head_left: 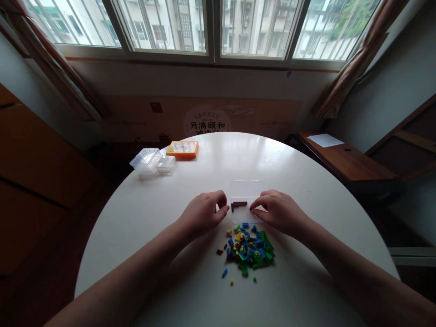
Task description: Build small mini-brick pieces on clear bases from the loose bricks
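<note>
My right hand [277, 208] pinches a small dark brown toy brick [251, 209] between thumb and fingertips, over the right side of a clear plastic case [247, 188]. Its lid stands open at the back. Inside the case, towards the left, lie brown toy bricks [240, 203], a long row with a short piece at its left end. My left hand [204, 210] rests just left of the case, thumb and forefinger curled together with nothing visible in them. Right in front of the case is a pile of small toy bricks [252, 247] in green, blue, yellow and brown.
A few loose bricks, among them a blue brick [224, 272], lie around the pile on the round white table [136, 254]. Clear plastic boxes [146, 159] and an orange box [183, 150] stand at the back left. Beyond the table, a wooden desk [354, 163] holds paper.
</note>
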A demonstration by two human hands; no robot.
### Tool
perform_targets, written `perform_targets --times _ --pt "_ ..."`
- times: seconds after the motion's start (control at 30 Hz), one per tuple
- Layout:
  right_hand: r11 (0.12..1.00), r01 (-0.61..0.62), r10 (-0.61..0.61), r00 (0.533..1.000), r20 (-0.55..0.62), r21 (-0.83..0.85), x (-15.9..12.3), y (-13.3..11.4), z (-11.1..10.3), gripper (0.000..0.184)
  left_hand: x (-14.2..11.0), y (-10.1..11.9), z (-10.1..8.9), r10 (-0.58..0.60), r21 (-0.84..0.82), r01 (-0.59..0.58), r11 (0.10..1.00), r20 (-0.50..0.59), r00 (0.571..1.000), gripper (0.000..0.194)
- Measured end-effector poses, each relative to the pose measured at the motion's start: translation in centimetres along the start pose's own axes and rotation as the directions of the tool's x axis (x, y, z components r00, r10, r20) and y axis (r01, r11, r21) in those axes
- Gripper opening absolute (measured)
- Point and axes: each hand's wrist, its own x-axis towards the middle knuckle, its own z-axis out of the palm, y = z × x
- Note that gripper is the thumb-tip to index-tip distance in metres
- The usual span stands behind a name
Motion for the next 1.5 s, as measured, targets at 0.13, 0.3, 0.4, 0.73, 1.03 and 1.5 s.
perform_targets --times 0.13,0.3,0.4,0.73,1.03,1.5 --pt "1.0 0.01 -0.01 1.0 -0.003 -0.001 0.1 0.1 0.0 0.012 0.2 -0.1 0.2 0.008 0.021 -0.009 1.0 0.047 0.999 0.018" --pt "1.0 0.021 -0.021 1.0 -0.018 -0.009 0.1 0.2 0.1 0.012 0.3 -0.1 0.3 0.036 0.027 -0.038 0.999 0.063 0.997 0.022" --pt "1.0 0.023 -0.023 1.0 -0.01 -0.013 0.1 0.1 0.1 0.013 0.4 -0.2 0.4 0.044 0.029 -0.046 0.998 0.071 0.997 0.021" --pt "0.999 0.045 -0.045 0.999 0.004 0.01 0.1 0.2 0.1 0.012 0.3 0.1 0.3 0.032 0.072 -0.04 0.997 0.104 0.994 0.029" --pt "0.99 0.141 -0.14 0.989 0.042 -0.008 0.4 0.1 -0.1 0.014 0.4 -0.1 0.0 0.094 0.081 -0.107 0.991 0.148 0.985 0.022" --pt "0.981 0.191 -0.186 0.975 0.125 -0.028 0.5 -3.2 -0.4 0.029 0.0 -0.1 -0.3 0.106 0.081 -0.125 0.989 0.205 0.973 0.032"
